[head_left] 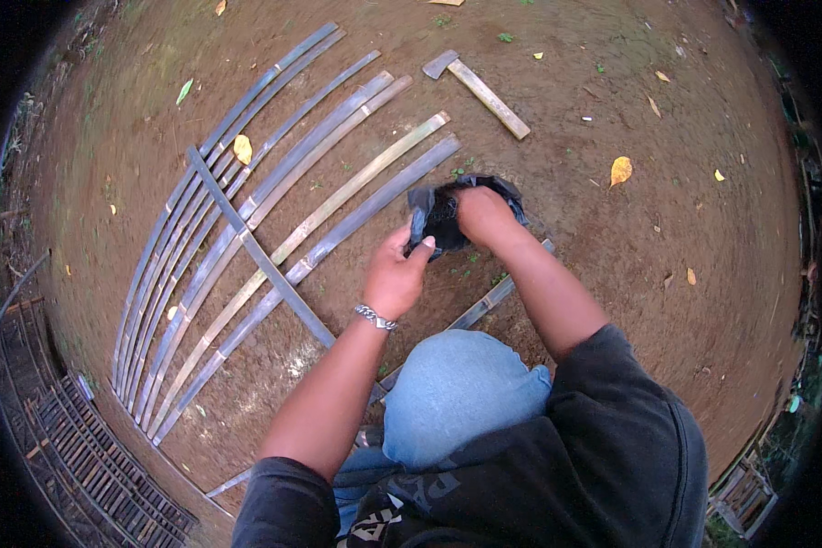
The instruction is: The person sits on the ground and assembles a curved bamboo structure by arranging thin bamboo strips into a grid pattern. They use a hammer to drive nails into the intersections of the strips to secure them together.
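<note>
My left hand [396, 276] pinches the near left edge of a black plastic bag [424, 203], thumb against its rim. Into the bag's open mouth reaches my right hand [484, 217]; its fingers are hidden inside. Some dark, thin strands show within the bag, too unclear to name. Left of the bag, several split bamboo strips [374, 217] lie side by side on the ground. One bamboo strip [263, 254] crosses over them. Another bamboo piece [495, 297] runs under the bag's near side, partly covered by my knee.
A hatchet [490, 99] with a wooden handle rests on the bare dirt [667, 301] beyond the bag. Yellow leaves [620, 171] are scattered about. A slatted bamboo rack [100, 447] stands at the lower left, and a wooden frame [745, 498] at the lower right.
</note>
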Demonstrator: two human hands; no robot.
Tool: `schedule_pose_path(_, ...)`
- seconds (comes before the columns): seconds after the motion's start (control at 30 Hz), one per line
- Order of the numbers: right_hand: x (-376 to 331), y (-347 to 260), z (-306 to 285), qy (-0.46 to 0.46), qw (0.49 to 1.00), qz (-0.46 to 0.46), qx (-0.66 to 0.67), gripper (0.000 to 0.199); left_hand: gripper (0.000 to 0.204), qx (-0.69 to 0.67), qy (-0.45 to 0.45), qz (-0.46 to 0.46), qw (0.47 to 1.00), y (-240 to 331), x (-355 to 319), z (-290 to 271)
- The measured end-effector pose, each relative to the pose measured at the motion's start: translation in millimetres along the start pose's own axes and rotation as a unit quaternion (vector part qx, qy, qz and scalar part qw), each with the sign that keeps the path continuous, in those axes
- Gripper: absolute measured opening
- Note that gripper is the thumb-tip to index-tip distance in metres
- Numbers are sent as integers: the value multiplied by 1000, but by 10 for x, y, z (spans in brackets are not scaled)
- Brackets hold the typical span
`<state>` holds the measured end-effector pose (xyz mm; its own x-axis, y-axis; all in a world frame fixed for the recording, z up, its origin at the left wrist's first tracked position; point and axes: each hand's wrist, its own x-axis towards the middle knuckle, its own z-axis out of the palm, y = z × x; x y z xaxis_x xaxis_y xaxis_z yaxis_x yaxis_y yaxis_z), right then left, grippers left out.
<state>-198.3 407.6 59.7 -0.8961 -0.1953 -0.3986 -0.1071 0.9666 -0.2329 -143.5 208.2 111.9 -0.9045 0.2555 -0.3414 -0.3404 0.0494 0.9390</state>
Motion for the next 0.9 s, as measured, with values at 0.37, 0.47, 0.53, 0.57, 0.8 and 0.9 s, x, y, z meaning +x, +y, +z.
schedule_pose_path(0.37, 375, -14, 620, -85, 966, 153, 188, 47, 65, 138, 18, -33, 990, 73, -140, -17)
schedule_pose_path(0.47, 364, 29, 583, -112, 968, 142, 172, 49, 66, 106, 27, -23, 994, 23, -138, -22)
schedule_pose_path(0.53, 353, 30, 554, -105, 973, 149, 145, 48, 63, 89, 29, 4, 996, -30, -128, -18)
schedule_pose_path(0.57, 353, 32, 544, -100, 975, 148, 132, 47, 62, 90, 26, 19, 995, -28, -117, -21)
schedule_pose_path(0.8, 246, 201, 284, -124, 991, 44, -13, 35, 57, 94, 39, 37, 994, 120, -113, 51)
schedule_pose_path(0.9, 132, 189, 169, -111, 993, 30, -3, 29, 49, 126, 39, 24, 991, 77, -95, 43)
